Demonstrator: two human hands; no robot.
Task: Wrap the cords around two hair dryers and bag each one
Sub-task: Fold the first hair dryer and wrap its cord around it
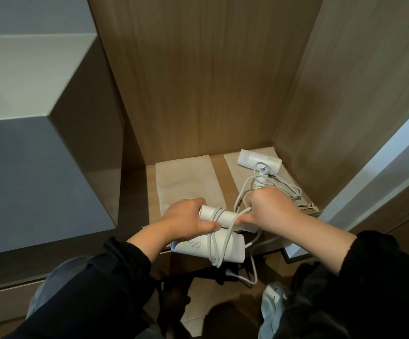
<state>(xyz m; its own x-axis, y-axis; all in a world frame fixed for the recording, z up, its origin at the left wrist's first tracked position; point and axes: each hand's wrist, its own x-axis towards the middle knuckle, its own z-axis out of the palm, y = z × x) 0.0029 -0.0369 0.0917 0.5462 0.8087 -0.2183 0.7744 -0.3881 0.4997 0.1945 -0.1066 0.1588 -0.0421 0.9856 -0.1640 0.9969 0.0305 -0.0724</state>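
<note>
Two hands work one white dryer (210,245) at the shelf's (219,167) front edge: left hand (186,217) gripping its handle, right hand (269,206) pinching its cord (219,250)

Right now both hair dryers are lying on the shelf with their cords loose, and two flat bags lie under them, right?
Not quite: only the far hair dryer lies on the shelf. The head view shows both hands holding the near hair dryer, cord partly wrapped.

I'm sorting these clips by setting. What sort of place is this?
Probably a hotel room or bedroom wardrobe: a wood-panelled closet niche with a shelf, where two hair dryers and their storage bags are kept. I can't be certain it's a hotel.
</note>
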